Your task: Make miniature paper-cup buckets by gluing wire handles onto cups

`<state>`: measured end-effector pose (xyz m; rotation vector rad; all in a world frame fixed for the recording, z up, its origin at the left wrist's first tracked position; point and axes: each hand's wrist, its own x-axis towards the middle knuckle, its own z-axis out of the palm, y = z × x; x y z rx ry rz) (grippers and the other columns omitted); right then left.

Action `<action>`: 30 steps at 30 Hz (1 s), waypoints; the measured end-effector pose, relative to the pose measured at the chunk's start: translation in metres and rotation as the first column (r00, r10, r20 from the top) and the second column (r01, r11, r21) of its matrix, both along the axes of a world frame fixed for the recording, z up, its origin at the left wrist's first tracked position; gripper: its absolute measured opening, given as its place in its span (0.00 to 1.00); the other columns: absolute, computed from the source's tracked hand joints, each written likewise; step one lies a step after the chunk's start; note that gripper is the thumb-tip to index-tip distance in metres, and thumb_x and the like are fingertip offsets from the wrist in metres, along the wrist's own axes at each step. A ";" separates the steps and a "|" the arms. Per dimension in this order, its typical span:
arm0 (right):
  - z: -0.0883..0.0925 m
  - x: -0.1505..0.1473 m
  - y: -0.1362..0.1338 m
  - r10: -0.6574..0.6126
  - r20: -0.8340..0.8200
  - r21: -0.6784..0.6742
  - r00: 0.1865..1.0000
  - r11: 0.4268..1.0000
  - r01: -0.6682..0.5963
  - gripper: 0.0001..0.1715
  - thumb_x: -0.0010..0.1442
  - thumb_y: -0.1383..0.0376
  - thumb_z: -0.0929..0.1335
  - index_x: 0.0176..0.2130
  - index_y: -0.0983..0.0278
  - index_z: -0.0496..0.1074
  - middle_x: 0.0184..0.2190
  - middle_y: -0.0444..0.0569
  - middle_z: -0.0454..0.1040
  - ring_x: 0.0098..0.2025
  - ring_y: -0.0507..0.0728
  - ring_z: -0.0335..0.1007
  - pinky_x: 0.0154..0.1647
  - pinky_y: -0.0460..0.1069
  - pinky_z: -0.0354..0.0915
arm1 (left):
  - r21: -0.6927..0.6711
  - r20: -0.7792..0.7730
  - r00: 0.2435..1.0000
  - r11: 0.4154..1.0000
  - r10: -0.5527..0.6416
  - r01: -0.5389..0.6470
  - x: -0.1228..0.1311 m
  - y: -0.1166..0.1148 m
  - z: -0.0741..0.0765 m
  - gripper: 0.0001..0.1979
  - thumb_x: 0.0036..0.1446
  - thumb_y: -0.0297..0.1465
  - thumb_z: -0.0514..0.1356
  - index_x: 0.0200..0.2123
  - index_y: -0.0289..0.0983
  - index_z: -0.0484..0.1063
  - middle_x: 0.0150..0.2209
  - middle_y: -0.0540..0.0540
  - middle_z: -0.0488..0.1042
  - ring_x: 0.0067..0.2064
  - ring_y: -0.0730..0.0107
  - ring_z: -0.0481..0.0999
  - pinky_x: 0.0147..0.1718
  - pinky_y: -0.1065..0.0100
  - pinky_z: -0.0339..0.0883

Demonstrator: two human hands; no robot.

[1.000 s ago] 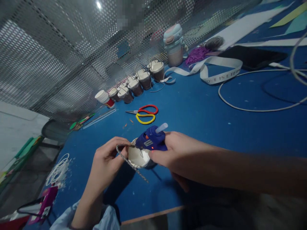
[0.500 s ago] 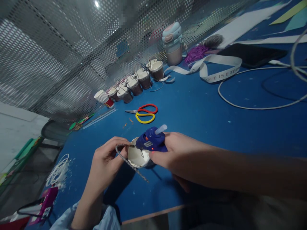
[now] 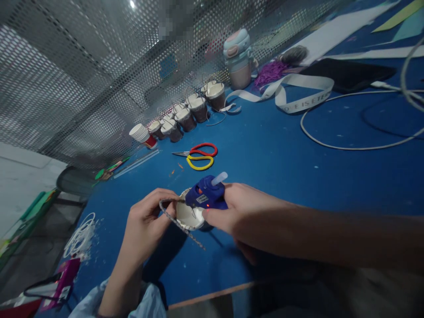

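My right hand [image 3: 228, 210] is closed round a blue hot glue gun [image 3: 207, 194] with a clear glue stick poking out of its back and a small red light lit. The gun's nozzle points left, over the rim of a white-lined paper cup [image 3: 187, 216]. My left hand [image 3: 150, 221] pinches a braided grey cord [image 3: 180, 227] at the cup's rim, the cord's loose end hanging in front of the cup. The nozzle tip is close to my left fingertips; whether it touches the cord is hidden.
Beyond the hands lie scissors [image 3: 198, 157] with red and yellow handles. Several wrapped cups [image 3: 185, 119], a stack of paper cups [image 3: 142, 134] and a bottle [image 3: 237, 59] line the mesh panel. A ribbon [image 3: 301, 92] and white cable [image 3: 331, 143] lie right; coiled cord [image 3: 79, 236] lies left.
The glue gun and my right hand have shifted slightly left over the cup. My left hand and the cord have hardly moved.
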<state>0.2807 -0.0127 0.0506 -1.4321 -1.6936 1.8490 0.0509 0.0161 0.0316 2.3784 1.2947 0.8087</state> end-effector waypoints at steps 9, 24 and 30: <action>-0.010 0.001 0.001 -0.037 -0.011 0.048 0.999 0.998 0.037 0.22 0.59 0.52 0.61 0.24 0.63 0.69 0.11 0.44 0.67 0.16 0.52 0.64 0.16 0.44 0.58 | 0.001 -0.006 1.000 1.000 0.004 -0.004 0.000 0.000 -0.001 0.05 0.57 0.29 0.59 0.32 0.37 0.75 0.33 0.46 0.77 0.35 0.68 0.76 0.32 0.71 0.68; 0.000 0.002 -0.002 0.003 0.017 0.044 1.000 0.999 -0.004 0.22 0.58 0.55 0.61 0.19 0.63 0.64 0.13 0.48 0.70 0.17 0.53 0.65 0.17 0.44 0.59 | 0.036 -0.028 0.999 0.999 -0.022 0.023 0.001 -0.002 0.000 0.05 0.57 0.26 0.59 0.32 0.37 0.74 0.32 0.48 0.76 0.34 0.72 0.75 0.32 0.74 0.67; 0.002 0.001 -0.005 -0.128 0.011 0.060 0.992 0.990 0.127 0.14 0.56 0.56 0.64 0.31 0.64 0.71 0.10 0.43 0.66 0.16 0.53 0.65 0.16 0.44 0.57 | 0.039 -0.020 1.000 0.999 -0.022 0.023 -0.001 -0.002 -0.001 0.05 0.57 0.25 0.58 0.32 0.37 0.74 0.32 0.48 0.76 0.34 0.73 0.75 0.32 0.75 0.67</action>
